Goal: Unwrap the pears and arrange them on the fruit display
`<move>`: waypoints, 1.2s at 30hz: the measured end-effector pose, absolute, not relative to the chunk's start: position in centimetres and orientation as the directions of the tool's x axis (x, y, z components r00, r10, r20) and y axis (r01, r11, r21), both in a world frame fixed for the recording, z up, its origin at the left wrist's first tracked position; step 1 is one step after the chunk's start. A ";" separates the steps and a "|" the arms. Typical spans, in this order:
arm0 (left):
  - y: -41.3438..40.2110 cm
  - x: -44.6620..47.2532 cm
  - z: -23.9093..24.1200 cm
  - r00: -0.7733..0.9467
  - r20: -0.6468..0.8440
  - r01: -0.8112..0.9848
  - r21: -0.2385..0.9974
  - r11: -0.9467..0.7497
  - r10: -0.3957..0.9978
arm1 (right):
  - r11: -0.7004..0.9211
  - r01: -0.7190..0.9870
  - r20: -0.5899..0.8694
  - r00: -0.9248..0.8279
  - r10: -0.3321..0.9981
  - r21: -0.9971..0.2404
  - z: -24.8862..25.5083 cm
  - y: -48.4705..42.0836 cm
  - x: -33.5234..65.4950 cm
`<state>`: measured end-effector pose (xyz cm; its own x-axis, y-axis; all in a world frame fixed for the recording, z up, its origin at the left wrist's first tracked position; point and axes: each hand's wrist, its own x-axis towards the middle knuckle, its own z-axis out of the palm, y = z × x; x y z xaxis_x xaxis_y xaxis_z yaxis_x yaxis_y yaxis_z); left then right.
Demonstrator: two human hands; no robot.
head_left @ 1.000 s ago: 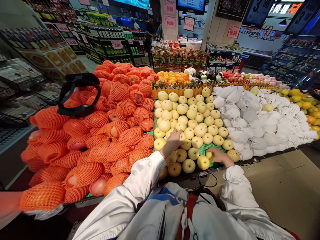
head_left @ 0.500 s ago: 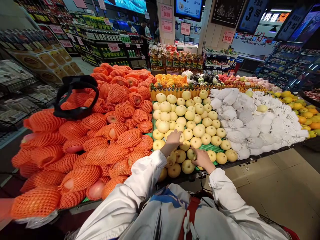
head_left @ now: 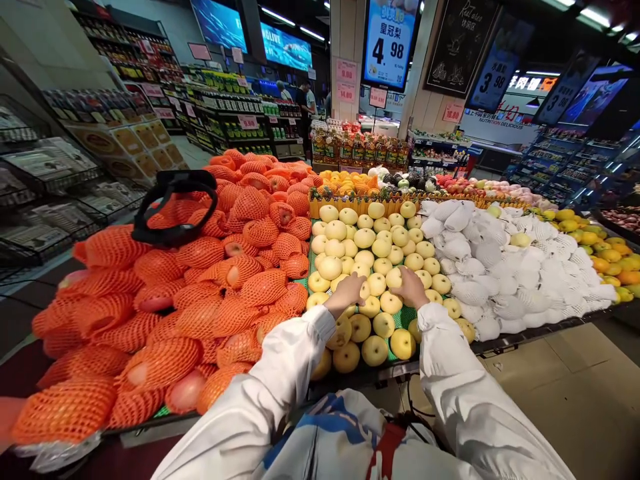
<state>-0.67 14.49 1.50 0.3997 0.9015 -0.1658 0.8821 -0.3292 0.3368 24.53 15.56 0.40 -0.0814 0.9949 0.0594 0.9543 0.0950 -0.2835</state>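
Note:
A heap of yellow pears [head_left: 373, 240] lies on a green mat [head_left: 403, 317] in the middle of the fruit stand. My left hand [head_left: 345, 294] curls over a pear [head_left: 363, 291] in the front part of the heap. A short way to its right, my right hand [head_left: 413, 289] is closed around another pear [head_left: 395, 277], held just above the pile. White sleeves cover both my arms.
Fruit in orange foam nets [head_left: 200, 293] is piled to the left, with a black looped strap [head_left: 170, 207] lying on top. Fruit in white nets [head_left: 505, 267] lies to the right. A blue price sign [head_left: 390, 40] hangs above. Tiled floor [head_left: 575, 387] is at the right.
My right hand has travelled from the stand's front edge up and left into the middle of the pear heap, beside my left hand. The left hand has stayed on its pear.

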 end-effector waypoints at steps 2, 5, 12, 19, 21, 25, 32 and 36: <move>14.4 -0.8 1.3 0.395 -0.156 0.881 0.342 -0.326 0.905 | 0.099 0.957 0.061 -0.086 0.994 -0.271 0.9 15.1 25.3; 14.3 -1.0 1.0 0.397 -0.147 0.878 0.348 -0.328 0.906 | 0.107 0.961 0.039 -0.100 0.994 -0.257 0.7 12.1 27.4; 14.5 -1.1 0.5 0.388 -0.132 0.881 0.346 -0.324 0.912 | 0.112 0.952 -0.103 -0.146 0.984 -0.284 -2.7 6.1 28.7; 14.0 -1.7 -0.3 0.387 -0.068 0.870 0.358 -0.340 0.919 | 0.109 0.920 -0.188 -0.191 0.963 -0.377 -2.7 7.2 29.1; 14.0 -2.0 -0.6 0.385 -0.053 0.866 0.365 -0.341 0.921 | 0.078 0.895 -0.173 -0.170 0.970 -0.439 -2.8 7.2 29.6; 14.3 -2.6 -1.2 0.391 -0.016 0.851 0.386 -0.355 0.920 | 0.040 0.896 -0.064 -0.076 0.995 -0.442 -2.3 7.6 29.5; 14.6 -2.6 -1.2 0.395 0.024 0.835 0.407 -0.370 0.918 | 0.261 0.940 0.031 -0.261 0.965 -0.218 -0.4 14.7 21.8; 14.7 -2.6 -1.2 0.398 0.023 0.827 0.425 -0.369 0.917 | 0.336 0.927 -0.052 -0.349 0.936 -0.167 -0.6 18.6 18.4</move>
<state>-2.62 14.66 -1.24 0.3976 0.9173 0.0229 0.8267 -0.3690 0.4248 18.38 18.56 -0.64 -0.3490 0.9357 -0.0519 0.9267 0.3364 -0.1673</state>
